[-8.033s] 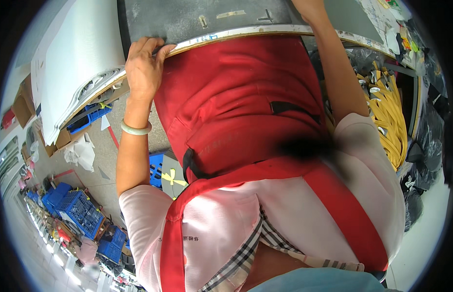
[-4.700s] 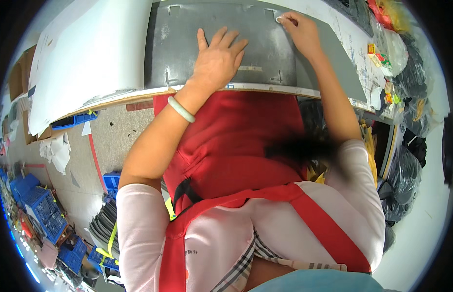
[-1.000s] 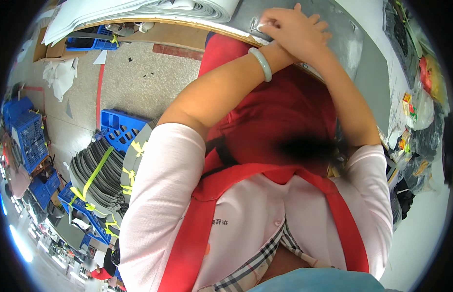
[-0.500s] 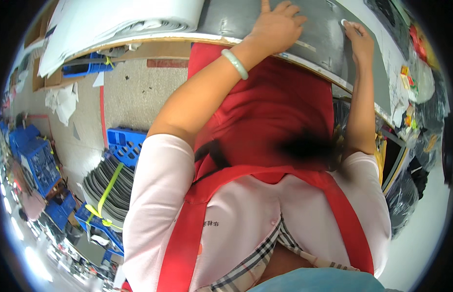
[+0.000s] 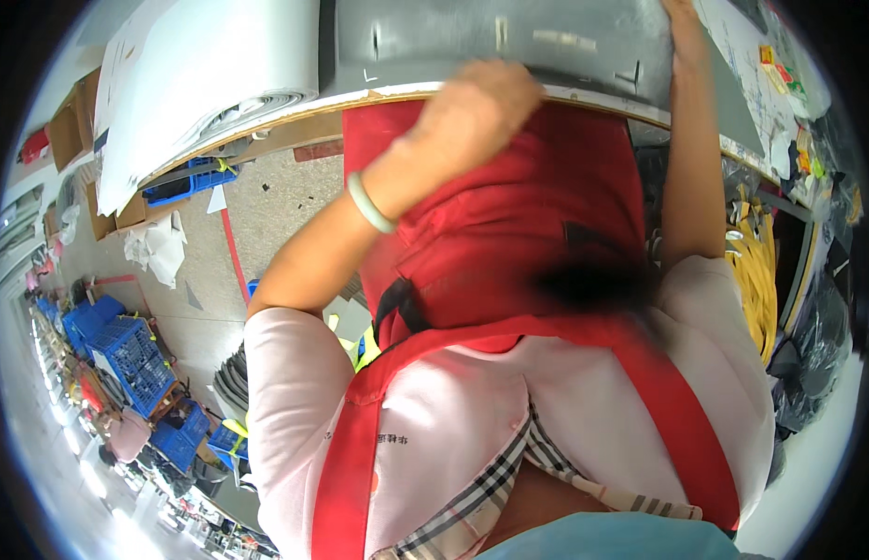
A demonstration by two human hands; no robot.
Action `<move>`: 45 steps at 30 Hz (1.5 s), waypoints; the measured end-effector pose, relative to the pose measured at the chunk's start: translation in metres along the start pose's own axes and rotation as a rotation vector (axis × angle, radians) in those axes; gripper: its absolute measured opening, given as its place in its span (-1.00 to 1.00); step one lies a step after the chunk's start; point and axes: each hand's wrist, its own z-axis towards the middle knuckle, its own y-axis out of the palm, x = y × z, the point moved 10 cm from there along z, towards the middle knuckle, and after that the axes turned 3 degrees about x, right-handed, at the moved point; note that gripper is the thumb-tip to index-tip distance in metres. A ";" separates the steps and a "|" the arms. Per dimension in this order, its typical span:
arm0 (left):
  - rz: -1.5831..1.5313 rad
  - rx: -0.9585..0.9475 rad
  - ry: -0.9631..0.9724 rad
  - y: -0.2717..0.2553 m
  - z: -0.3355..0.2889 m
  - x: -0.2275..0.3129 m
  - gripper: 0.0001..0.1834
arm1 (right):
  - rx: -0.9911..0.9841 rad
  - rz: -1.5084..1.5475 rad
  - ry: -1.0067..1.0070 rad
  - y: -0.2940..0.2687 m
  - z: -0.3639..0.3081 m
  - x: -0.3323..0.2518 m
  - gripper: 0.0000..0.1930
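Grey board [image 5: 434, 37], 1, lies on 1 table [image 5: 397, 92] at its front edge. Left hand [image 5: 481, 107] is over that edge, right hand [image 5: 683, 21] by the board's right; can't tell if fingers touch.

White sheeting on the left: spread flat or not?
Not flat: the white sheeting shows curled layers at its near edge, beside the grey board. Rolled or folded, cannot tell.

a thin, straight red line [image 5: 235, 257] crosses the speckled grey floor [image 5: 290, 210]. blue plastic crates with holes [image 5: 136, 361] stand left. long white lights [image 5: 93, 478] shine brightly.
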 end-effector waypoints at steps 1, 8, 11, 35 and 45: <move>0.053 0.007 -0.069 -0.009 0.004 -0.021 -0.77 | 0.042 0.108 -0.003 -0.004 0.002 -0.010 -0.79; 0.082 -0.187 -0.204 0.000 0.016 -0.062 -0.70 | -0.040 0.938 0.395 -0.041 0.001 0.070 -0.51; 0.083 -0.233 -0.297 -0.009 0.003 -0.071 -0.73 | -0.043 0.920 0.406 -0.006 -0.003 0.082 -0.50; -0.001 -0.110 -0.222 0.032 0.030 -0.048 -0.81 | -0.001 0.839 0.372 -0.056 0.003 0.080 -0.50; 0.006 -0.103 -0.307 0.036 0.027 -0.060 -0.81 | 0.194 0.314 0.156 -0.036 -0.008 0.057 -0.48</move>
